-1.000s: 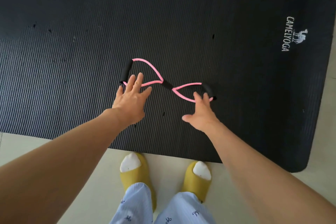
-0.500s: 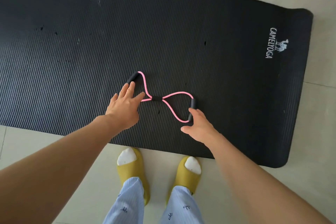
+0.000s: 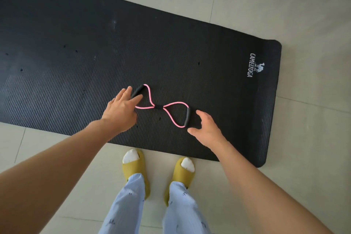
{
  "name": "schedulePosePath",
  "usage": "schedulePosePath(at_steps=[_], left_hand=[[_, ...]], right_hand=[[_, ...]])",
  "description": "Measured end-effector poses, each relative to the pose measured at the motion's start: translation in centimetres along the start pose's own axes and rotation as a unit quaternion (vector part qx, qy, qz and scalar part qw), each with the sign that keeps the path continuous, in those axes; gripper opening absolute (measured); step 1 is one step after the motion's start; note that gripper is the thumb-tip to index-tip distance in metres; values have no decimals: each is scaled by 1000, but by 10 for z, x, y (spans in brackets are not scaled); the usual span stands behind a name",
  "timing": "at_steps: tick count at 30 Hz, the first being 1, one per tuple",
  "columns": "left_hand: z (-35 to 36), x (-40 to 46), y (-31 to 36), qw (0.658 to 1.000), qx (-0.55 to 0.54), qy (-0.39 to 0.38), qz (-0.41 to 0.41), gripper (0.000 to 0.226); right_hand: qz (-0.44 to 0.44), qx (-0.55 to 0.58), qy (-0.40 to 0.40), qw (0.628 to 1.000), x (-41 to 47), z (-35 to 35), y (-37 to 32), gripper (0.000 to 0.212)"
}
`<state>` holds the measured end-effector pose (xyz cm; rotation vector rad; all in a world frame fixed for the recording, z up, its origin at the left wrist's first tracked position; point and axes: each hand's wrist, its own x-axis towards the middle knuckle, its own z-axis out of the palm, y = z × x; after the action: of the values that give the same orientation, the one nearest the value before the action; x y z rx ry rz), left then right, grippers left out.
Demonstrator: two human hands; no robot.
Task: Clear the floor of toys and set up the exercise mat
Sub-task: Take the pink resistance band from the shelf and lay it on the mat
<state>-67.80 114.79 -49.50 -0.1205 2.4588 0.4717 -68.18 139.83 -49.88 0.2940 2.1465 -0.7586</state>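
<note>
Item: exercise mat (image 3: 95, 62), black, ribbed, unrolled flat on the tiled floor (image 3: 313, 138); your slippers (image 3: 133, 169) stand just off its near edge.

Item: figure-eight resistance band (image 3: 161, 107), pink cord with two black foam grips, lying on the mat near its near edge.

Hands: your left hand (image 3: 121, 108) is spread, fingers straight, fingertips touching the left grip and holding nothing. Your right hand (image 3: 207, 129) is open in a loose curve, thumb and fingers just beside the right grip; whether they touch it cannot be told, and nothing is grasped.

Step in hand, as judged: the mat looks laid out and no toys show on the visible floor, so you appear to be arranging the band on the mat as the last of the setup.

Next move calls for: nudging both loops so the band sits straight and flat, then lifting both hands clear without dragging the cord.

Writing: white print near the mat's right end reads "CAMELYOGA", with a small camel logo beside it.
</note>
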Motion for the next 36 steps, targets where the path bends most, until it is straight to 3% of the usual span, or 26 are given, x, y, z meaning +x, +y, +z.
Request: schedulePosePath(at_steps=[22,36], left_hand=[[-177,-179,18,989,-78,121,25,60],[-219,-246,26,971,-135,197,-24,59]], right_hand=[[-64,9,90,994,-192,-66,-102,73],[-153,-22,61,986,-241,-84,-154,74]])
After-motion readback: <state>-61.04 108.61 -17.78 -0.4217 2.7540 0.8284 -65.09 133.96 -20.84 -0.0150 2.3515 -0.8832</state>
